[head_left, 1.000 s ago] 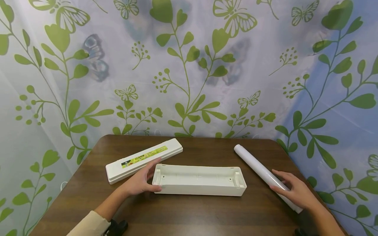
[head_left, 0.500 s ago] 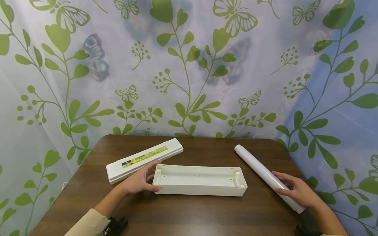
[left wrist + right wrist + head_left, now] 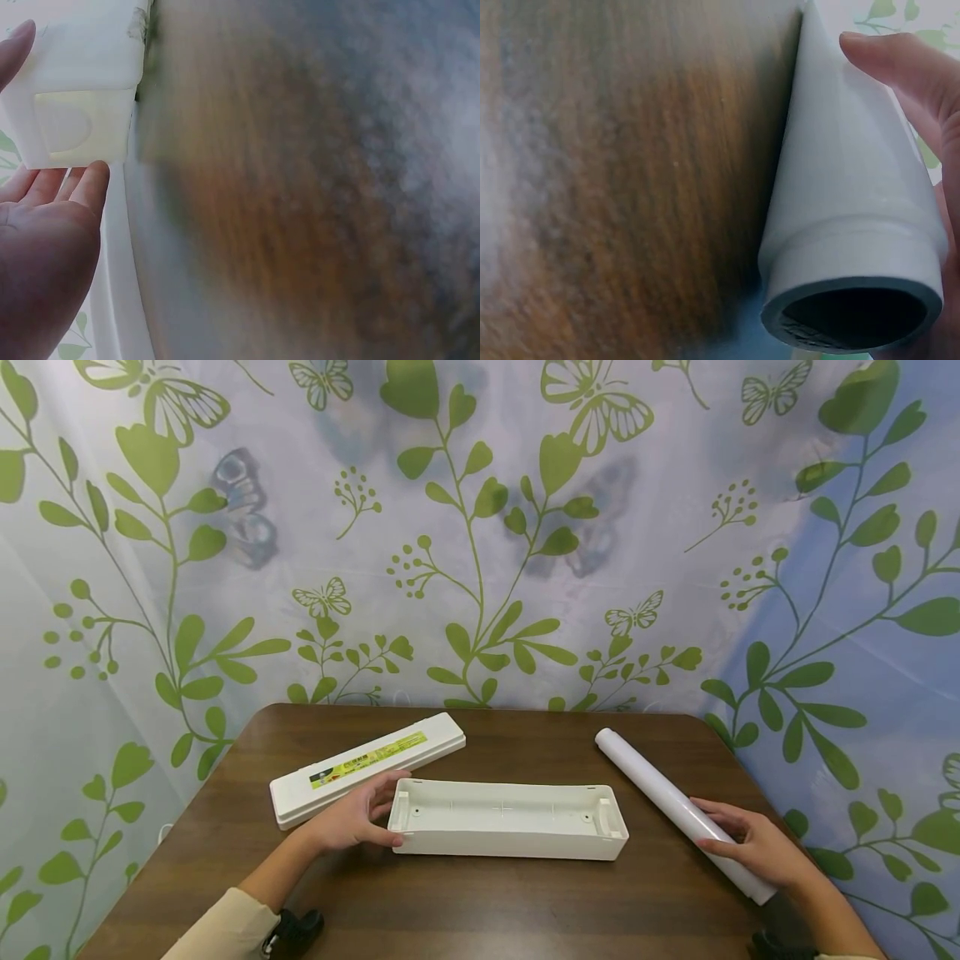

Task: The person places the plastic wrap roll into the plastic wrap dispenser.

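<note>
White plastic sits in our left hand [image 3: 348, 821]: thumb at the near corner, fingers reaching to the far one, we grip the left end of the open-topped box [image 3: 510, 843]. The box rests lengthwise across the middle of the table, showing a pale bracket inside each end and two small dark dots on its inner wall.

Our right hand [image 3: 753, 845] grips the lower part of a glossy white roll [image 3: 660, 789], thumb on one side and fingers over the other. The roll lies aslant to the right of the box, apart from it, and from the right wrist we see its hollow end.

Behind our left hand lies a flat white piece [image 3: 348, 782] with a yellow-green label [image 3: 367, 760], tilted up toward the right; we cannot tell whether our fingers touch it. Under everything is the brown wood-grain table [image 3: 480, 910], and beyond hangs a curtain [image 3: 476, 602] printed with green leaves and butterflies.
</note>
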Motion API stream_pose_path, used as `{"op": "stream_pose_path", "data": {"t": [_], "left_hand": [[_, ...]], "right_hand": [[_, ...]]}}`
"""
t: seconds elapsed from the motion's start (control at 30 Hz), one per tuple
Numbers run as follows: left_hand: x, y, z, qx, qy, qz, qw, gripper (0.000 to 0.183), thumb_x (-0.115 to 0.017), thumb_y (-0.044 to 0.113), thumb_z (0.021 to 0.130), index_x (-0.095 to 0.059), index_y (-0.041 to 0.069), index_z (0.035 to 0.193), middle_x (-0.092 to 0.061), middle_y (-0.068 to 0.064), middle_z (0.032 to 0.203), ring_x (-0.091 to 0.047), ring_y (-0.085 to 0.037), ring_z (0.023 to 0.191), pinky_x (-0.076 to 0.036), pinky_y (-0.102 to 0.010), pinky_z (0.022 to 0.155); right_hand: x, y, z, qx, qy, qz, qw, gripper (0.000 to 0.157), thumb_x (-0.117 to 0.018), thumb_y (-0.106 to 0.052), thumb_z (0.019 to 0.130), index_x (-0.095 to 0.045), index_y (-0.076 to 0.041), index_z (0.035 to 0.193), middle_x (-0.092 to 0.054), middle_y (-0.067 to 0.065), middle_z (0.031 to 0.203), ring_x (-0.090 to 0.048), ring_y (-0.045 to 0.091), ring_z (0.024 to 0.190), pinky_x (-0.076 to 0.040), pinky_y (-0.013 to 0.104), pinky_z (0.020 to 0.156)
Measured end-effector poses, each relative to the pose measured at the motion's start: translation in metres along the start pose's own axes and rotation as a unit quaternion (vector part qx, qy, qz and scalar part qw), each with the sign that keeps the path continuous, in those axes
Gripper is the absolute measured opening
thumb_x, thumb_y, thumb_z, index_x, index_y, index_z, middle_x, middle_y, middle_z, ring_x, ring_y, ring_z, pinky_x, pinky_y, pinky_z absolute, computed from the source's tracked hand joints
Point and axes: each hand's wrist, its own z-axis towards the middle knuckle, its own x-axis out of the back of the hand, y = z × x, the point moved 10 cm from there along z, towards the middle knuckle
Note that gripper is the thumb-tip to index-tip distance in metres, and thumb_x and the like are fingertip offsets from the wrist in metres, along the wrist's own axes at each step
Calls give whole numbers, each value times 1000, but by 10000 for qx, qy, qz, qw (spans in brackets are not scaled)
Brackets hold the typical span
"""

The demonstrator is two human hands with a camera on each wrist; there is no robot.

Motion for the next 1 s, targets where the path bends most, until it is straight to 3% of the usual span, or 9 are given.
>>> {"op": "stream_pose_path", "data": {"t": [0.23,0.5,0.83,1.0], "left_hand": [[2,-5,0,92,-40,-159,9998,97,-85,4,81,-24,1,157,-29,-25,161,-27,-47,152,-46,-20,107],[5,-5,1,89,-14,-195,9998,97,-85,3,81,-25,1,157,-28,-24,163,-26,-46,153,-45,-24,112],[4,-3,-1,-30,-17,-153,9999,99,-86,3,80,-22,-6,156,-31,-26,161,-27,-48,151,-43,-22,112],[4,-2,-1,-8,10,-151,9999,98,-87,5,80,-26,-3,156,-34,-23,160,-29,-46,151,-43,-18,110]], "right_hand": [[0,4,1,-210,23,-28,9998,63,-77,-24,92,-54,-4,147,-70,23,127,-61,-6,97,-50,20,71],[1,5,1,-120,242,-31,9996,62,-80,-22,90,-57,-2,143,-70,25,125,-61,-7,95,-52,20,70],[0,1,0,-165,437,-83,9989,60,-82,-23,87,-61,0,139,-70,25,125,-61,-9,96,-52,20,70],[-2,-1,3,-135,477,-97,9987,60,-83,-22,86,-62,0,138,-69,26,126,-60,-10,97,-53,19,69]]}}
